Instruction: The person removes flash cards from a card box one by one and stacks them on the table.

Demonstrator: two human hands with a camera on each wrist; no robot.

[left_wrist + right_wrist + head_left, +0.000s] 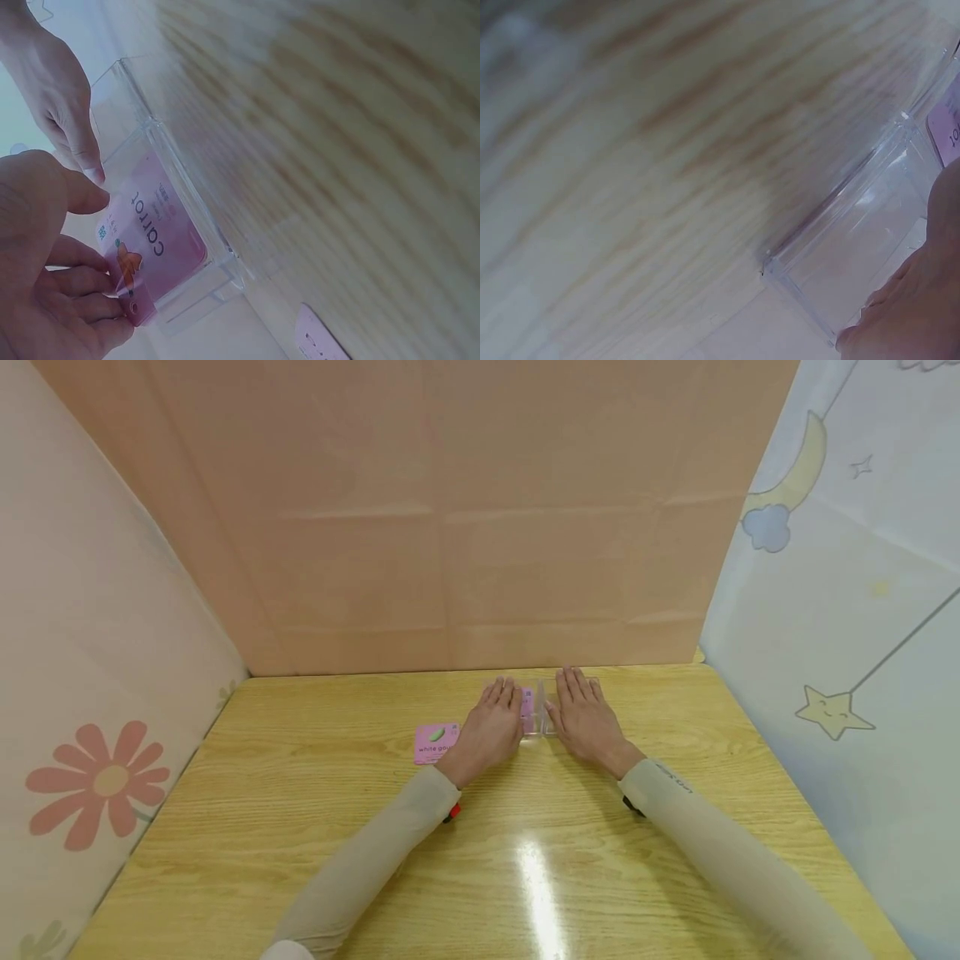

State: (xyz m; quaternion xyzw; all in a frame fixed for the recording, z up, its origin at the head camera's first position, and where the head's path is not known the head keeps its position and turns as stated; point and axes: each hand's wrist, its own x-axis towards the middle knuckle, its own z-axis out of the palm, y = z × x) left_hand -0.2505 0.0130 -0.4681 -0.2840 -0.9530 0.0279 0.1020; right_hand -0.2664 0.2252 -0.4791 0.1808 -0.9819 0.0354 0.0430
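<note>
A clear plastic box (855, 225) lies opened out on the table, its two halves side by side. In its left half sits a pink card (161, 232) printed "carrot" with an orange carrot picture. My left hand (491, 727) lies over that half, fingers extended; in the left wrist view its fingers are at the card's edge. Over the other half rests my right hand (588, 718), its fingers straight and the thumb towards the hinge line. Left of my left hand, a second pink card (433, 743) reading "white gou..." lies on the table, partly covered by that hand.
The wooden table (315, 827) ends at a plain brownish-orange panel (480, 527) just behind the box. Patterned side walls stand at left, with a flower (111, 781), and at right, with a star (834, 712).
</note>
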